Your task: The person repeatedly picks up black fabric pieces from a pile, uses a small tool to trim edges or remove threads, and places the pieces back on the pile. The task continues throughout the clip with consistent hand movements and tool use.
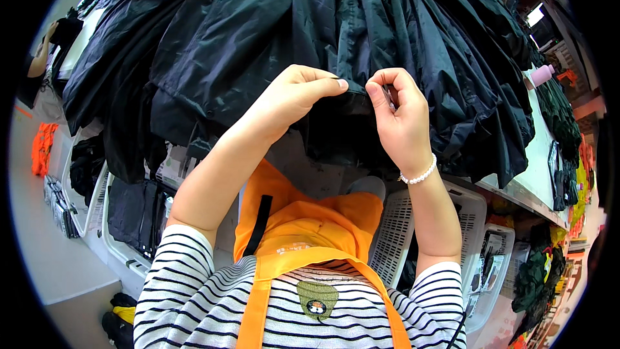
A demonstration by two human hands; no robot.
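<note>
Head view: dark garments [132,210] in white basket [106,245].

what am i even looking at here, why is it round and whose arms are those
There is only one picture, taken by a wide fisheye camera worn on a person's head and looking down. That lens makes the round frame and bends straight edges near the rim. No machine is involved: the two bare forearms rising from the bottom belong to the wearer, who has on a striped shirt and an orange apron.

The left hand and the right hand, which has a bead bracelet at the wrist, both pinch the edge of a dark, shiny garment heaped over a worktable. White plastic baskets stand under the table. At the far left, another person's arm is just visible.
</note>
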